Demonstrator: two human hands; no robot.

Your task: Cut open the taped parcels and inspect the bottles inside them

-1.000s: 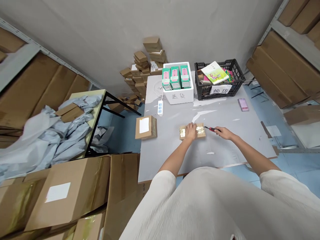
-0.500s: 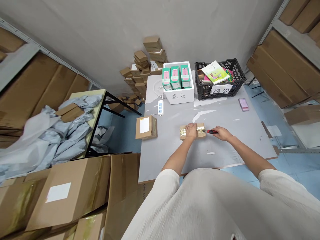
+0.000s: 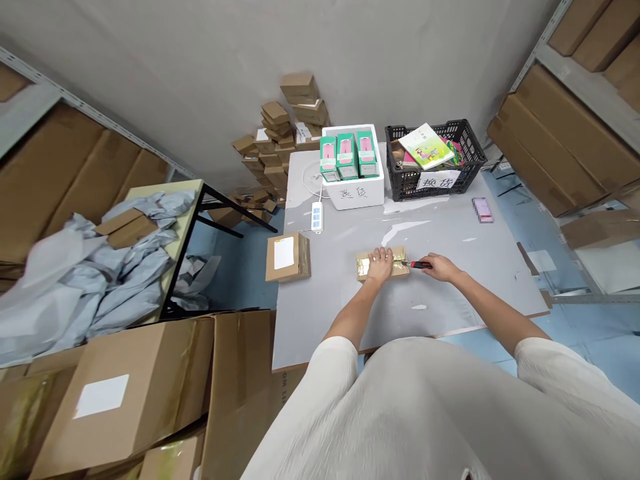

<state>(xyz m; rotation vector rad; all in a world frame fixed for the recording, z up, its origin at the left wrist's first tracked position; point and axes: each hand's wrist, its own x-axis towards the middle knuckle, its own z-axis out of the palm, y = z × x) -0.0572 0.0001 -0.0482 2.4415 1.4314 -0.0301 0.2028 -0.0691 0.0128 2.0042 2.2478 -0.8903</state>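
Head view: left hand [image 3: 380,265] lies over the middle of the small carton [image 3: 399,273], palm down; fingers extended, any gaps between them too fine to call. Right hand [image 3: 441,267] has its fingers closed round the handle of the red-and-black knife [image 3: 421,265]. Carton lies flat on the grey table [image 3: 330,307], long side across the person's front, shiny tape [image 3: 399,257] along its top. Knife's front end meets the carton's right end; blade depth can't be told.

To cut well, I'd judge: shallow blade, light short strokes, following the tape line. Firm downward pressure from the left hand, fingers out of the blade's path. Main risks: a slip toward that hand, or a deep cut marking the contents.

Farther left, the labelled carton [image 3: 283,254] sits at the table edge, well apart. Beyond: power strip [image 3: 317,217], white bin [image 3: 356,196], black crate [image 3: 425,189].
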